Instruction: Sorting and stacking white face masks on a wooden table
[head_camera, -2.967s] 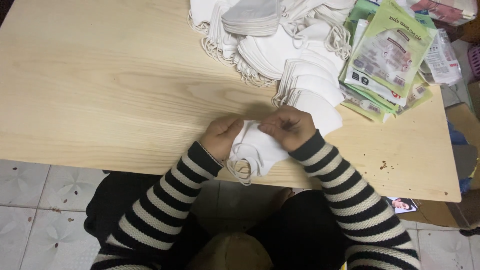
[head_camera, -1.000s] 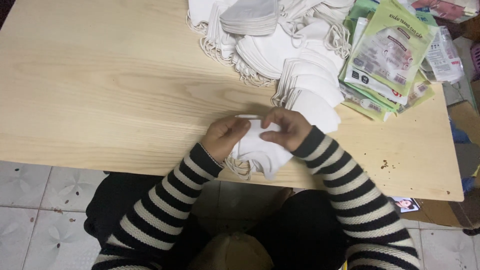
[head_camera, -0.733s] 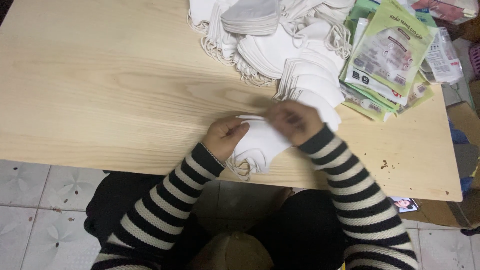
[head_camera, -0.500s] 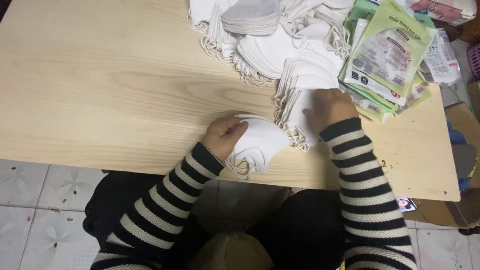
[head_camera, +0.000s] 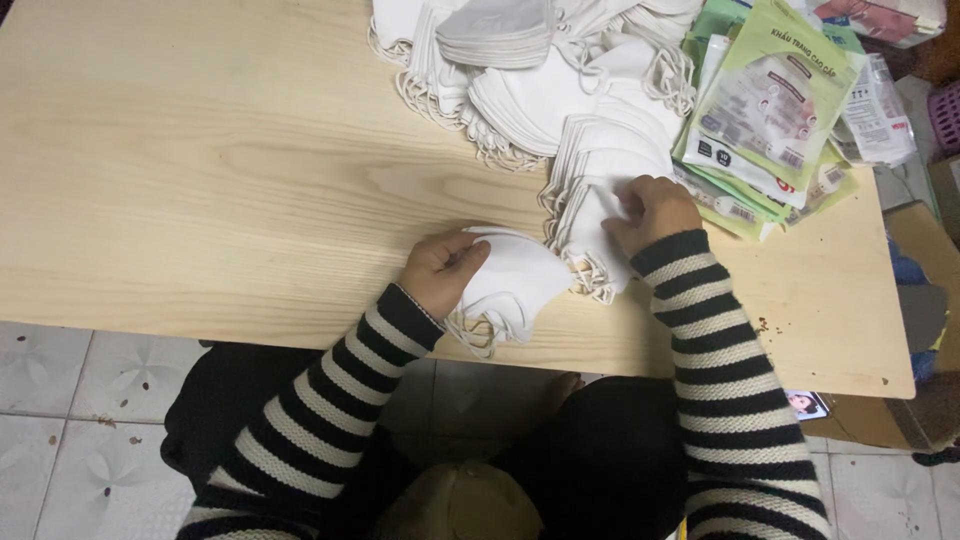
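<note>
My left hand (head_camera: 442, 268) grips a small stack of folded white face masks (head_camera: 515, 285) at the near edge of the wooden table (head_camera: 200, 170); their ear loops hang over the edge. Just to the right, my right hand (head_camera: 652, 208) rests on a fanned row of white masks (head_camera: 600, 165), with its fingers pinching the top mask of that row. Both arms wear black-and-white striped sleeves.
A large heap of white masks (head_camera: 520, 70) with a grey stack (head_camera: 497, 30) on top lies at the back of the table. Green and clear packaging pouches (head_camera: 770, 100) are piled at the right. A cardboard box (head_camera: 915, 300) stands beyond the table's right edge. Tiled floor lies below.
My right hand has let go of the stack held by my left hand and moved right and away to the fanned row of masks. The left hand has stayed in place with its stack.
</note>
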